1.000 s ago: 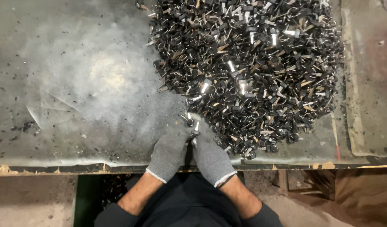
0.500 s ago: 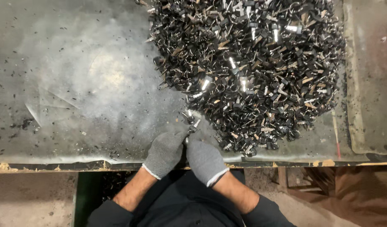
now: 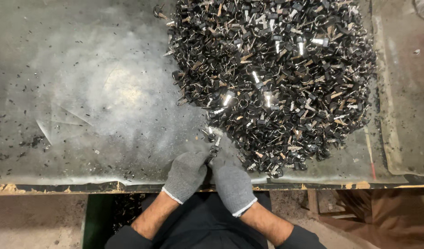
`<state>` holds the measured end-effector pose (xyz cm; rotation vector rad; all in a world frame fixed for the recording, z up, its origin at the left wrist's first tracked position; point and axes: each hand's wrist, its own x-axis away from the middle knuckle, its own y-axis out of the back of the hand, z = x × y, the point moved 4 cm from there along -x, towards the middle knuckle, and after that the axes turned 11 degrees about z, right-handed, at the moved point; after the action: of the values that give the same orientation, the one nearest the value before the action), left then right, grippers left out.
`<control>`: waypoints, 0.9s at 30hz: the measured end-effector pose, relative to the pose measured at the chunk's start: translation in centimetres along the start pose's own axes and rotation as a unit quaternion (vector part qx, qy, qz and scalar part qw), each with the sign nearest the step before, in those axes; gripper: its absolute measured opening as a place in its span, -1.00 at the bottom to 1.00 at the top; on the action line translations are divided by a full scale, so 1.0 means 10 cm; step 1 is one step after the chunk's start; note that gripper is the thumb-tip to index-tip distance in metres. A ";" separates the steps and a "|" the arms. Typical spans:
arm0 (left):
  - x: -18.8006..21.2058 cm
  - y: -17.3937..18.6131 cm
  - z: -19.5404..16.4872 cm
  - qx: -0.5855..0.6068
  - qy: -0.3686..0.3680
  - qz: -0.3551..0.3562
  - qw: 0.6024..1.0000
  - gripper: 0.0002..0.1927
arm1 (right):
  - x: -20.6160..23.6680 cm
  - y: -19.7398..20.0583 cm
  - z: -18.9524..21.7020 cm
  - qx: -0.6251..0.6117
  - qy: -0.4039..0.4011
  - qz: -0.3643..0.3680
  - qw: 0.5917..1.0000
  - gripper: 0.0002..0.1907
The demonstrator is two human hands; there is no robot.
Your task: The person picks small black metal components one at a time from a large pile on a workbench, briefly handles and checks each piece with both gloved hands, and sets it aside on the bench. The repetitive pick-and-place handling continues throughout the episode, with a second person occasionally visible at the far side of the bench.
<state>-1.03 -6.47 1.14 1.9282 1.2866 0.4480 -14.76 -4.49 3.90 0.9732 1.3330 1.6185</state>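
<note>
Compared with half a second ago, both hands stay together at the near table edge, almost unmoved. The big pile of black metal clips (image 3: 271, 78) covers the worn grey table (image 3: 83, 101) behind and to the right. The left hand (image 3: 186, 174) and right hand (image 3: 232, 182), in grey gloves, pinch one small metal clip (image 3: 215, 138) between their fingertips, just beside the pile.
</note>
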 end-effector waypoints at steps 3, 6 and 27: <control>0.02 0.07 -0.09 0.001 -0.050 -0.041 0.998 -0.57 | -0.06 -0.17 -0.03 -0.060 -0.047 0.209 0.975 -0.66; 0.04 0.15 -0.13 0.008 -0.055 -0.047 0.997 -0.54 | -0.16 -0.10 -0.11 -0.169 0.024 0.218 0.961 -0.67; 0.08 0.08 -0.05 -0.011 0.027 -0.026 0.999 -0.57 | 0.02 -0.17 -0.04 -0.028 0.020 0.109 0.993 -0.83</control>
<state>-0.47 -5.72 1.95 1.8711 1.3575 0.4881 -14.99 -4.22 2.19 1.0890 1.2354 1.8376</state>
